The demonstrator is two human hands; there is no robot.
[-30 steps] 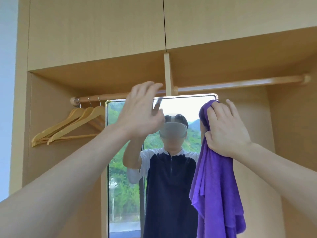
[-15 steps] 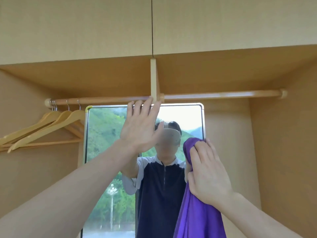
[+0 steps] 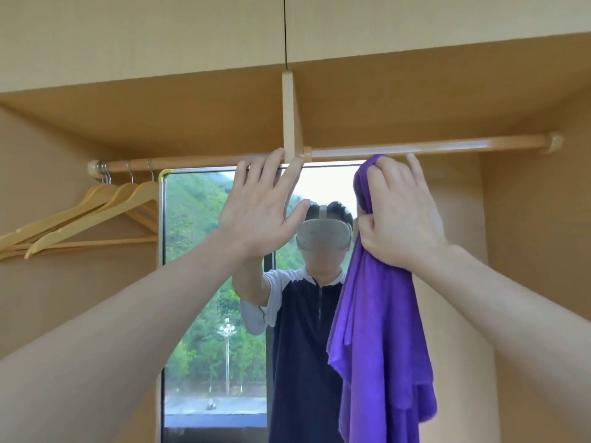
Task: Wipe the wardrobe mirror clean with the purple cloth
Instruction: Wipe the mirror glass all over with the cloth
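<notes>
Mirror (image 3: 198, 282) cut off at the bottom edge, lower frame out of sight; right edge and top right corner hidden behind purple cloth (image 3: 380, 330) and right hand (image 3: 399, 219). Upper middle of the glass covered by left hand (image 3: 259, 215), so contact between palm and glass impossible to judge. Cloth's lower end cropped by the bottom edge; bunched top part tucked under right fingers, thumb mostly concealed. Both forearms cut off by the frame's sides and bottom. Wooden hangers (image 3: 89, 215) cropped at the left edge. Rail (image 3: 431, 147) partly masked by fingertips. Smears or dust on the glass too faint to make out.
</notes>
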